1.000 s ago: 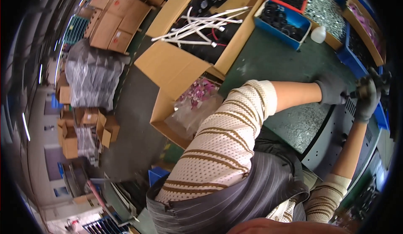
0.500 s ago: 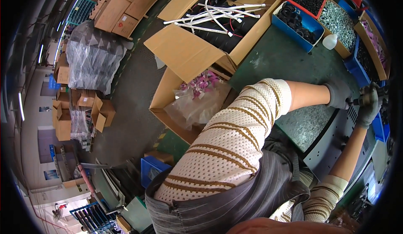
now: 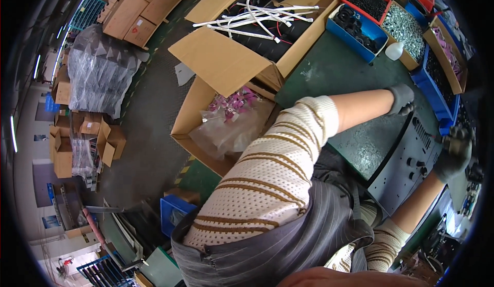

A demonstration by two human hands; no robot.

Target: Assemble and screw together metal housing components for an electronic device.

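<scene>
My left hand (image 3: 401, 100), in a dark grey glove, is over the green worktop by the upper edge of a grey metal panel (image 3: 395, 186). Its fingers are curled together; whatever they may hold is too small to make out. Farther right, my right hand (image 3: 454, 158), gloved too, is wrapped round a dark hand tool (image 3: 459, 132) whose exact kind is blurred near the picture's rim. The panel lies tilted across the worktop, with slots, small holes and several black round knobs (image 3: 416, 163) standing on it.
Past my left hand stand a blue bin of black rings (image 3: 355, 27), a red bin of black screws (image 3: 366, 1), a box of silver fasteners (image 3: 404, 30) and a white bottle (image 3: 394, 51). On my left, open cartons hold fans with white cable ties (image 3: 267, 17) and purple parts (image 3: 234, 104).
My hands have moved apart: the right one has drawn the dark tool back from the left hand, lower at the right. The view has shifted slightly, too.
</scene>
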